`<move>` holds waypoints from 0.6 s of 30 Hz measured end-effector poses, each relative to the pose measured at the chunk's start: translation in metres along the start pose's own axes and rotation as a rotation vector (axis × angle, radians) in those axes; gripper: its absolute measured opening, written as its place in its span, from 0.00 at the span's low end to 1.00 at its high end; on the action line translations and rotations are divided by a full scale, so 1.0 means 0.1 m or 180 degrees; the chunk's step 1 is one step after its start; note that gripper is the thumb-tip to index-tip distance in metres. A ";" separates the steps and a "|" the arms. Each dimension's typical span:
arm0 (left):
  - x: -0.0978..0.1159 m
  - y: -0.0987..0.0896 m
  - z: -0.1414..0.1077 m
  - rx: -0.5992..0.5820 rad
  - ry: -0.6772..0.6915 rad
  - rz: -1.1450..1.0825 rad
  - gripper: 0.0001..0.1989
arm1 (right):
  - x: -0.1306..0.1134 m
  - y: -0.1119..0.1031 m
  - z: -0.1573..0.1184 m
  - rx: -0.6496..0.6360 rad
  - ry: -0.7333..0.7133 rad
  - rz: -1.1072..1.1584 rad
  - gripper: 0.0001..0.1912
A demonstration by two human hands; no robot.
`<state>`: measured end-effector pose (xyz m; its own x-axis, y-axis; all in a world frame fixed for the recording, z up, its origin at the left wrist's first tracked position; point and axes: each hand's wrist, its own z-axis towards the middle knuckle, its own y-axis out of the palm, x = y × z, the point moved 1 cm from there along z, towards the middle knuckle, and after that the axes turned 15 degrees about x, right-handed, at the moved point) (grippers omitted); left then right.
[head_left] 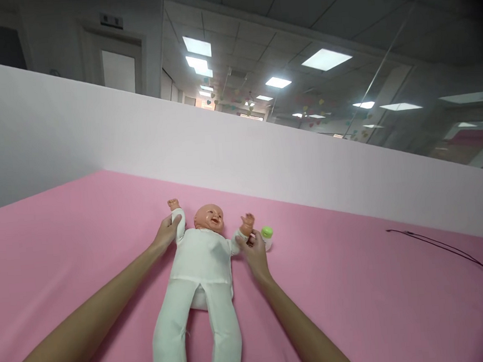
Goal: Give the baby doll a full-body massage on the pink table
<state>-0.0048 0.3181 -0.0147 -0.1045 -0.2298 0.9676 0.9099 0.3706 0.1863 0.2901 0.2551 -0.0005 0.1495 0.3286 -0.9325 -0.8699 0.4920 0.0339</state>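
Note:
A baby doll (201, 256) with a white cloth body lies face up on the pink surface, its head toward the wall and its legs toward me. Its arm on the left is raised beside the head, and my left hand (168, 231) is closed round the white sleeve below the doll's fist. On the other side, my right hand (254, 251) grips the doll's other forearm near the wrist, with the small plastic hand showing above my fingers. Just beyond my right hand stands a small container with a green lid (267, 232), partly hidden by that hand.
The pink surface (337, 285) spreads out on both sides of the doll. A low white wall (222, 143) runs along its back and left. Thin black cables (443, 244) lie at the right. Beyond the wall are a door (118, 68) and lit ceiling panels.

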 end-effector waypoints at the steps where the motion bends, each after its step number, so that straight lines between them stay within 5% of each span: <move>1: -0.03 0.02 0.00 0.0040 0.0052 0.0158 0.32 | 0.01 0.06 0.04 -0.0068 0.0018 0.0014 0.28; 7: -0.14 -0.01 -0.10 0.0323 0.0313 0.1107 0.32 | 0.28 0.22 0.19 0.0084 0.0291 -0.0423 0.26; 10: -0.12 -0.10 -0.09 0.0237 0.0255 0.0883 0.29 | 0.33 0.16 0.22 -0.0174 0.0581 -0.0145 0.23; 14: -0.05 -0.29 0.02 -0.0788 -0.0372 -0.0140 0.20 | 0.29 -0.01 0.27 -0.0782 0.0988 0.0653 0.25; 18: 0.02 -0.52 0.08 -0.1945 -0.0574 -0.0089 0.09 | 0.28 -0.17 0.31 -0.1480 0.0940 0.0616 0.26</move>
<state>-0.0554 0.3053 -0.0210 -0.1488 -0.0572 0.9872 0.9651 -0.2257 0.1324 0.3234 0.2807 -0.0156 -0.1119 0.1058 -0.9881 -0.9933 0.0178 0.1144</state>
